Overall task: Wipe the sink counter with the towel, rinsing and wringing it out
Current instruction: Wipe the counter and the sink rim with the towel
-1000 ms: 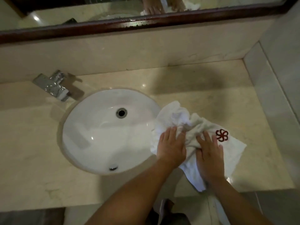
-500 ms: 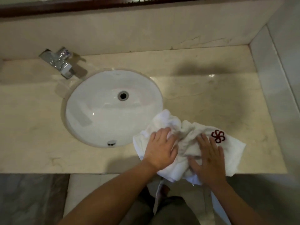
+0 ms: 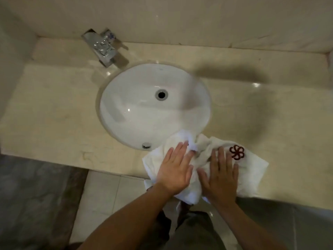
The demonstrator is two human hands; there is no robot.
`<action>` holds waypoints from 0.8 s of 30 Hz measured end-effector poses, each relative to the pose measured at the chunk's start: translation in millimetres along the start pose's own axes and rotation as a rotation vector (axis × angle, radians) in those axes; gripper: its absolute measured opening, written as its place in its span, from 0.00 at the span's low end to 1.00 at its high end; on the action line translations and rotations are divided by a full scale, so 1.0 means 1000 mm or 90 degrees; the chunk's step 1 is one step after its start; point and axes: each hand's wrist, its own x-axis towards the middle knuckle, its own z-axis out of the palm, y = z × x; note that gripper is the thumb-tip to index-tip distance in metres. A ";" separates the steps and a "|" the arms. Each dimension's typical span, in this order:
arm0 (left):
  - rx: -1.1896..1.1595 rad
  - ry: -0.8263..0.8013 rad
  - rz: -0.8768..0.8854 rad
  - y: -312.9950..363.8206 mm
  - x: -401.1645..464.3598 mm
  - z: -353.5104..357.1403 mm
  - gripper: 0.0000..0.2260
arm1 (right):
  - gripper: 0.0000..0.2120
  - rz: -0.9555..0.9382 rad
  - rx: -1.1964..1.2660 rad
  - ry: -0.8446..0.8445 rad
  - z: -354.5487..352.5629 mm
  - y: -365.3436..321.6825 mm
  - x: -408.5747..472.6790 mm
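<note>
A crumpled white towel with a dark red flower emblem lies on the beige marble counter, at the front edge just right of the sink. Part of it hangs over the counter's front edge. My left hand presses palm-down on the towel's left half, its fingertips tucked into a fold. My right hand presses flat on the right half, just below the emblem. The two hands lie side by side, almost touching.
The white oval sink has a drain hole and an overflow fitting. A chrome faucet stands behind it on the left. A marble backsplash closes the rear. Tiled floor lies below.
The towel and both hands slid back from the sink's right rim toward the counter's front edge. The view tilted down and shifted, so the mirror frame has left the picture.
</note>
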 end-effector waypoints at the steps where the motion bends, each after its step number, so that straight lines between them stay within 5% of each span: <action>1: -0.003 0.014 0.001 -0.011 -0.006 -0.003 0.21 | 0.33 -0.015 0.002 -0.009 0.002 -0.013 -0.001; 11: 0.065 0.078 -0.056 -0.103 -0.058 -0.031 0.20 | 0.26 -0.182 0.013 -0.052 0.033 -0.114 0.006; 18: 0.068 0.037 -0.081 -0.066 -0.054 -0.019 0.21 | 0.26 -0.271 0.027 -0.064 0.016 -0.062 -0.001; 24: 0.082 -0.073 -0.019 -0.041 -0.041 -0.016 0.23 | 0.32 -0.182 -0.012 -0.122 -0.001 -0.034 -0.014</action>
